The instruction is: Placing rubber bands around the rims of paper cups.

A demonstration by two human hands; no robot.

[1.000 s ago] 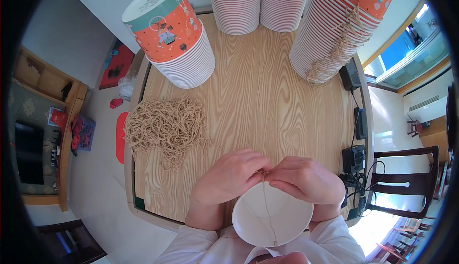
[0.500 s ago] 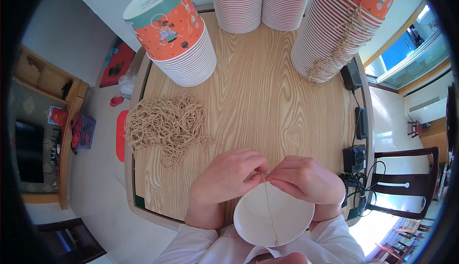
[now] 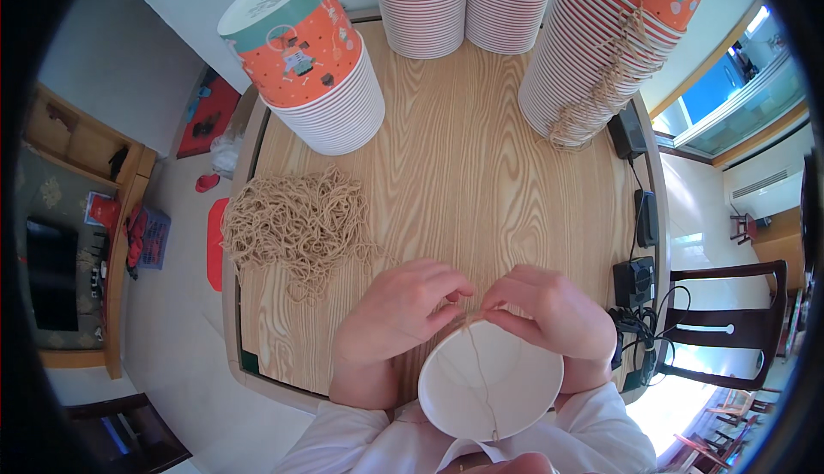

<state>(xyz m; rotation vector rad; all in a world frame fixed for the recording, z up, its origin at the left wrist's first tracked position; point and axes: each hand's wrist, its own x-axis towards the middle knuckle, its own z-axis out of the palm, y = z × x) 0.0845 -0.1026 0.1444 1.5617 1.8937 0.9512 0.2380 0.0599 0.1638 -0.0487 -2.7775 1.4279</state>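
Note:
A white paper bucket [image 3: 446,388] is tilted in front of my chest, its mouth facing up at me. Thin tan twine [image 3: 483,379] runs across the opening, from the far rim to the near rim. At the far rim my right hand [image 3: 549,315] pinches the twine between thumb and fingertips. My left hand [image 3: 408,311] is just left of that spot, thumb and index finger slightly apart; whether a strand passes between them is too fine to see. Left of my hands lies a loose heap of the same twine [image 3: 296,225] on the wooden table [image 3: 446,173].
An upside-down bucket stack [image 3: 300,70] with an orange printed side stands at the far left. White stacks [image 3: 421,10] rise at the back. A taller stack [image 3: 584,70] on the right has twine strands [image 3: 614,79] hanging on it. Black adapters [image 3: 635,281] and cables line the right edge, near a chair [image 3: 730,328].
My hands were together at the bucket's far rim; now they are slightly apart and a little higher. My left thumb and index finger have separated. The bucket has barely moved.

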